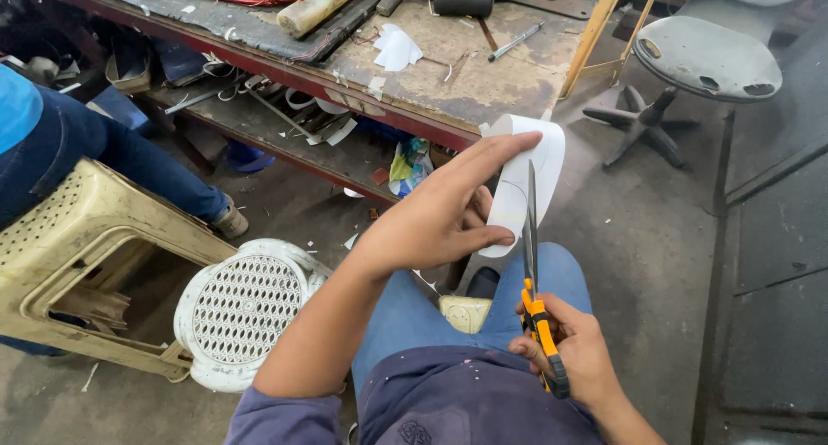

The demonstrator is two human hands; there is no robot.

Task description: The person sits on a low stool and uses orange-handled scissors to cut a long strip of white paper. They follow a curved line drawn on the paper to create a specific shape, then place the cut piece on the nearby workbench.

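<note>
Head cam: we've got our left hand [435, 216] up front, fingers pinched round a curved strip of white paper [528, 173], thumb under, index laid along the top edge. Paper's held in the air over our lap, just off the corner of the workbench [448, 87]. Right hand [576, 354] sits low by the knee, fingers wrapped tight on the orange-and-black handles of the scissors [533, 272]; blades point up, w/ the paper touching them, edge-on to us. Left of us: a white stool [246, 311] tipped on its side, a cream plastic stool [82, 238] beside it, and another person's leg [112, 152] in jeans. Grey round seat [707, 57] top right. On the bench: white paper scraps [397, 48], a pen [516, 41].
</note>
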